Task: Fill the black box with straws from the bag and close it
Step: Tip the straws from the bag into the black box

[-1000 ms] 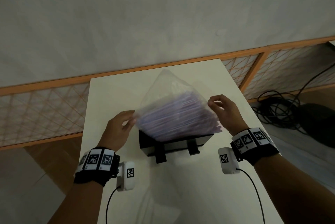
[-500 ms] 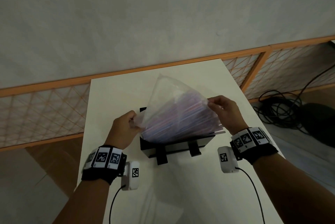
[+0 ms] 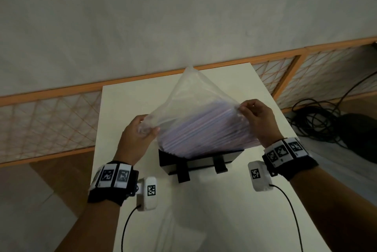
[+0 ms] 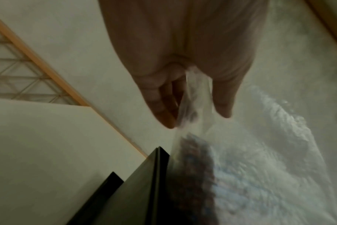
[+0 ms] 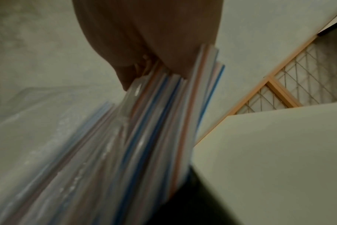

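A clear plastic bag point(image 3: 189, 107) full of striped straws point(image 3: 202, 133) hangs tilted over the open black box point(image 3: 195, 163) on the white table point(image 3: 130, 101). My left hand point(image 3: 140, 131) pinches the bag's left corner point(image 4: 194, 97) between thumb and fingers. My right hand point(image 3: 255, 117) grips the bag's right edge, where straw ends point(image 5: 183, 106) press against my palm. The straws' lower ends dip into the box point(image 4: 137, 190). Two black latch tabs point(image 3: 183, 172) stick out from the box's front.
A crumpled clear plastic sheet point(image 3: 179, 229) lies on the table near its front edge. An orange-framed lattice fence point(image 3: 51, 121) runs behind the table. Black cables point(image 3: 318, 121) lie coiled on the floor to the right.
Both hands lifted the bag's corners a little and spread them apart. The bag now stands steeper over the box, and the straws have slid lower toward it.
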{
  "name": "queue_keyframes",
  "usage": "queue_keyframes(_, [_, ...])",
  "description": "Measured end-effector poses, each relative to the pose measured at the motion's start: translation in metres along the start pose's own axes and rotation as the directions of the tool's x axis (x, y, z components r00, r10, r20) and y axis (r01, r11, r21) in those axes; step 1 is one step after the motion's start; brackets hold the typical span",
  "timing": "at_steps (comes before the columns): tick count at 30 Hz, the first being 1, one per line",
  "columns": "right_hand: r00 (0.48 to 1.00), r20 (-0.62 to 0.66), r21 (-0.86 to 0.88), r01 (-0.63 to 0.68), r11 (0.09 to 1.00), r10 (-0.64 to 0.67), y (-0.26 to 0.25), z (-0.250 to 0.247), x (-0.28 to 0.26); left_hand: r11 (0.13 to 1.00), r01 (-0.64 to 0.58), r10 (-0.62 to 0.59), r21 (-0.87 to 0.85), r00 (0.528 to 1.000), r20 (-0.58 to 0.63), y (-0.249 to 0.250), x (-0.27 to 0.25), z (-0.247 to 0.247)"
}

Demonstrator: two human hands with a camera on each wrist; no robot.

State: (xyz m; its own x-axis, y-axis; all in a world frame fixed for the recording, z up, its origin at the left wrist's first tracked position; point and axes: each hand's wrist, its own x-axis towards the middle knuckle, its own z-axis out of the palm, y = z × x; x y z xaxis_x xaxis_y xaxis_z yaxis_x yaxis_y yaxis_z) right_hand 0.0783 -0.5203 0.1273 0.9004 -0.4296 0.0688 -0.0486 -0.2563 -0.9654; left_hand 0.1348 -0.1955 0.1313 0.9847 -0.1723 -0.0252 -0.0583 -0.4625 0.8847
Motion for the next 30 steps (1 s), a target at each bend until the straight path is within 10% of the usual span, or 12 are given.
queue_keyframes(9, [0.999,0.019,0.022,-0.041,0.999,0.04,-0.005,0.0,0.002,0.994,0.11,-0.107,-0.025,0.988,0.11,-0.02,-0.001,0.0])
queue_keyframes(14, [0.957,0.198,-0.418,-0.112,0.901,0.211,0.011,-0.003,-0.001,0.997,0.028,-0.035,0.066,0.993,0.112,-0.015,0.003,0.005])
queue_keyframes(17, [0.975,0.208,-0.528,0.046,0.848,0.077,0.006,0.005,-0.005,0.985,-0.01,-0.015,0.17,0.989,0.145,-0.008,0.007,0.012])
queue_keyframes(24, [0.959,0.282,-0.415,0.141,0.899,-0.02,-0.028,0.034,0.012,0.995,-0.026,-0.005,0.098,0.954,0.299,-0.011,0.007,0.004])
queue_keyframes(30, [0.975,0.215,-0.189,0.098,0.977,-0.056,-0.047,0.029,0.015,0.991,0.022,-0.04,0.13,0.99,0.136,-0.014,0.004,-0.003])
